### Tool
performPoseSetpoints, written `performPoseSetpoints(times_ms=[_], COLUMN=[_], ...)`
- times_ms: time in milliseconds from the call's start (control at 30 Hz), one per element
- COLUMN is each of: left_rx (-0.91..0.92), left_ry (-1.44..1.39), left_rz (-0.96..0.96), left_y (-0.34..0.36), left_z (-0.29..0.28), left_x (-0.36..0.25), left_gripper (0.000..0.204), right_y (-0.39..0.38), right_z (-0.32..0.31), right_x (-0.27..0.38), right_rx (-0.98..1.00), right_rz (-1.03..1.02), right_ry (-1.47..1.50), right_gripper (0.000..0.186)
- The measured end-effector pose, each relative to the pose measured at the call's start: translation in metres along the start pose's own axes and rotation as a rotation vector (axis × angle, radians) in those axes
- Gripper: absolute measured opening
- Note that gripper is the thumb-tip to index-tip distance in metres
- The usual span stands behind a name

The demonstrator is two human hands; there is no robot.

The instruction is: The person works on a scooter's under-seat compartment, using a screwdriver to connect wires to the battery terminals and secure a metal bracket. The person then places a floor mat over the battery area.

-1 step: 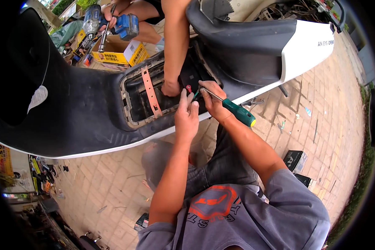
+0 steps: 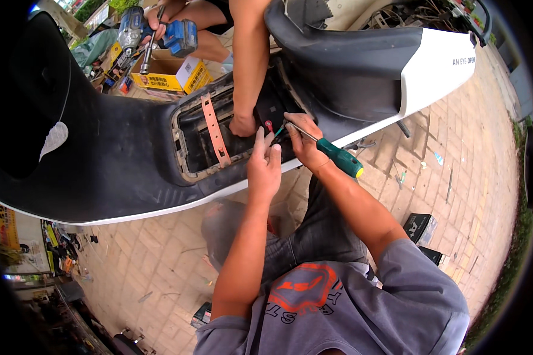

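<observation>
A green-handled screwdriver (image 2: 340,158) with a yellow end is in my right hand (image 2: 305,142), its handle jutting back past the wrist and its shaft between the fingers. My left hand (image 2: 264,168) is just beside it, thumb and fingertips closed on a thin green wire (image 2: 279,131) that runs between both hands. The wire's ends are hidden by my fingers. Just beyond lies a black battery (image 2: 270,109) with a red terminal (image 2: 269,125), inside the open floor compartment of a black and white scooter (image 2: 124,148). A co-worker's hand (image 2: 243,126) reaches into that compartment beside the battery.
An orange perforated strap (image 2: 214,130) crosses the compartment. The co-worker's other hand holds a blue power wrench (image 2: 179,38) and a metal rod above a yellow carton (image 2: 172,77). Black boxes (image 2: 417,227) stand on the brick paving at right; tools and parts lie at lower left.
</observation>
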State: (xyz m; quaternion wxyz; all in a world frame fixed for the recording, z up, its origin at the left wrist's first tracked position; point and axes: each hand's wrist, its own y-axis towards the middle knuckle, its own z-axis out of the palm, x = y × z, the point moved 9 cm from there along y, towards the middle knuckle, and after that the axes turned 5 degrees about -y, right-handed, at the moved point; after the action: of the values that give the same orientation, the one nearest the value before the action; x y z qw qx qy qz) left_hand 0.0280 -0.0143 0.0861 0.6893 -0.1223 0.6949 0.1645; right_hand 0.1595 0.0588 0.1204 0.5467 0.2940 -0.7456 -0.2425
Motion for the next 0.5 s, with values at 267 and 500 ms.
performPoseSetpoints(times_ms=[267, 500], left_rx=[-0.209, -0.406], left_ry=[0.192, 0.443], left_rz=[-0.063, -0.092], left_y=[-0.01, -0.004], left_z=[-0.113, -0.172], left_x=[0.044, 0.037], left_gripper=[0.035, 0.03], right_y=[0.006, 0.018], right_z=[-0.001, 0.009], right_x=[-0.039, -0.046], right_rx=[-0.017, 0.043], right_rz=[0.075, 0.027], right_ry=[-0.055, -0.072], right_gripper=[0.019, 0.02])
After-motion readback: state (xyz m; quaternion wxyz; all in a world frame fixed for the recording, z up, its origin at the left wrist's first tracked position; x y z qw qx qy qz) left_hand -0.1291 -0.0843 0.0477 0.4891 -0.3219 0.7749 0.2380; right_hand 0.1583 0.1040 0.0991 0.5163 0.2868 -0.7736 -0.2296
